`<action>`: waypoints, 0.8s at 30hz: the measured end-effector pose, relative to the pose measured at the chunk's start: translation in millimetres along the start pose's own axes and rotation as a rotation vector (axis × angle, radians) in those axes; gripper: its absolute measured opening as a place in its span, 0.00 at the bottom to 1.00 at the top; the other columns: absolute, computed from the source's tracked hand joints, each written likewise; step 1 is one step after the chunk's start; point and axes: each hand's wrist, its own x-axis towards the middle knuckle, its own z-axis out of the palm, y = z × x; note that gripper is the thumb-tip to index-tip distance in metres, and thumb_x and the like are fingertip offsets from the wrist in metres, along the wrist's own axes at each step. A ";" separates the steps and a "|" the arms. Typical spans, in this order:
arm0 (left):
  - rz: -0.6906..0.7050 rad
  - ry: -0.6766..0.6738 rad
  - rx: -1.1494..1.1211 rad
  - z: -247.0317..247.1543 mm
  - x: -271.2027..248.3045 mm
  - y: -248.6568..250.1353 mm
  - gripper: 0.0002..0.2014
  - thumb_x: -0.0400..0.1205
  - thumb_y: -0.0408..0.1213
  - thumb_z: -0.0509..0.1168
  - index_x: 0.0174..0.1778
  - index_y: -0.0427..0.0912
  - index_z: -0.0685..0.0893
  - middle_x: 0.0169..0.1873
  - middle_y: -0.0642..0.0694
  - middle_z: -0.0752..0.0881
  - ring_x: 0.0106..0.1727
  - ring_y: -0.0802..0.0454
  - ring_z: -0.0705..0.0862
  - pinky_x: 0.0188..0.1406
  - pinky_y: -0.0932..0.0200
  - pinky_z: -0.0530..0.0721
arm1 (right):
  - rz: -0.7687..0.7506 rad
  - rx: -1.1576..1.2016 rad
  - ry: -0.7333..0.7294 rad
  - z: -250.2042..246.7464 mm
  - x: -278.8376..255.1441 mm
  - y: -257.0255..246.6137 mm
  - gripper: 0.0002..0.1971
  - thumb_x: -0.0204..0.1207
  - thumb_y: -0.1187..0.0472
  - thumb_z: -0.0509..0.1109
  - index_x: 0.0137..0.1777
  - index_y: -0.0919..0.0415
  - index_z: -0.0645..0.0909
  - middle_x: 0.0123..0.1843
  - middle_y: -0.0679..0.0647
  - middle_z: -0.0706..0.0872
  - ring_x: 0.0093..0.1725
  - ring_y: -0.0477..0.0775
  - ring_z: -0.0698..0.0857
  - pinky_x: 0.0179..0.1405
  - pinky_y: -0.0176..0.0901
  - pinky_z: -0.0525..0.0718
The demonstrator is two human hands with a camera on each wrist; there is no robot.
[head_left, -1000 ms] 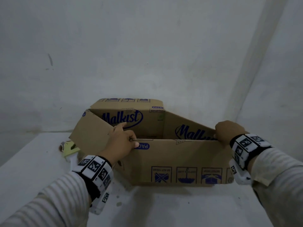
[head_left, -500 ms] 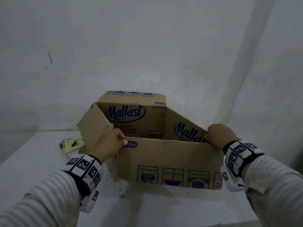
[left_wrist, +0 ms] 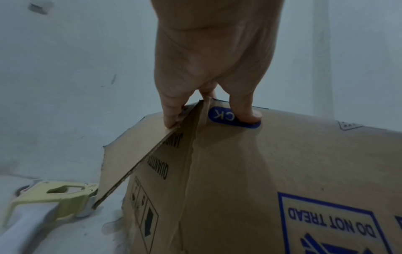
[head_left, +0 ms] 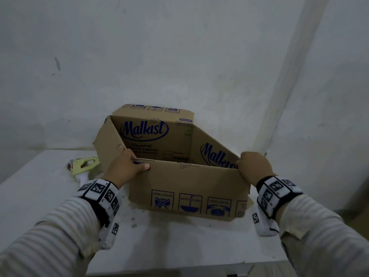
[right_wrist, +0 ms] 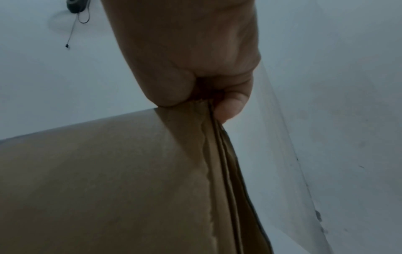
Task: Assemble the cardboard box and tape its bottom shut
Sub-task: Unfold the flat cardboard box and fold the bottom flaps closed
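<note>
Head view: left hand (head_left: 123, 166) pinches the near-left top corner of a printed corrugated Malkist cardboard box (head_left: 189, 188), right hand (head_left: 254, 166) grips the frayed near-right corner, on a scuffed white table (head_left: 40, 186); pale green tape dispenser (head_left: 84, 165) lies beside its left flap.

Box mouth: the cardboard box (head_left: 185, 188) stands open-topped, its inside unobstructed from above.
Near rim: left hand (head_left: 123, 170) grips the left corner, right hand (head_left: 253, 166) pinches the right corner (both ends taken).
Left side: a flap (head_left: 108, 144) splays outward, and the tape dispenser (head_left: 84, 165) lies just beside its edge.
Behind: the wall (head_left: 179, 56) stands close to the box's far side.
Front: bare table (head_left: 179, 240) lies between the sleeves.
</note>
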 end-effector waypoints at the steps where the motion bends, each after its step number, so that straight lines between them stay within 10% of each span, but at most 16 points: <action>1: -0.010 0.010 -0.006 -0.3 -3.1 -0.6 0.20 0.71 0.52 0.75 0.44 0.41 0.77 0.47 0.42 0.79 0.45 0.45 0.79 0.33 0.55 0.72 | -0.001 0.011 0.012 0.3 -0.3 2.0 0.11 0.83 0.60 0.58 0.39 0.62 0.73 0.47 0.63 0.85 0.44 0.63 0.83 0.38 0.45 0.75; 13: -0.039 0.110 -0.089 -16.0 -45.9 -7.8 0.16 0.74 0.45 0.74 0.37 0.42 0.73 0.35 0.43 0.80 0.38 0.47 0.77 0.32 0.55 0.70 | 0.022 0.179 0.063 2.1 -1.7 6.2 0.19 0.79 0.66 0.59 0.26 0.59 0.62 0.28 0.53 0.69 0.37 0.60 0.76 0.36 0.44 0.70; 24: 0.000 0.197 -0.313 -2.5 -65.5 -19.2 0.13 0.77 0.36 0.72 0.52 0.38 0.78 0.45 0.44 0.80 0.48 0.44 0.79 0.43 0.54 0.77 | -0.028 0.193 0.121 9.3 -16.9 0.4 0.10 0.83 0.62 0.56 0.53 0.68 0.75 0.56 0.66 0.83 0.54 0.67 0.82 0.49 0.54 0.78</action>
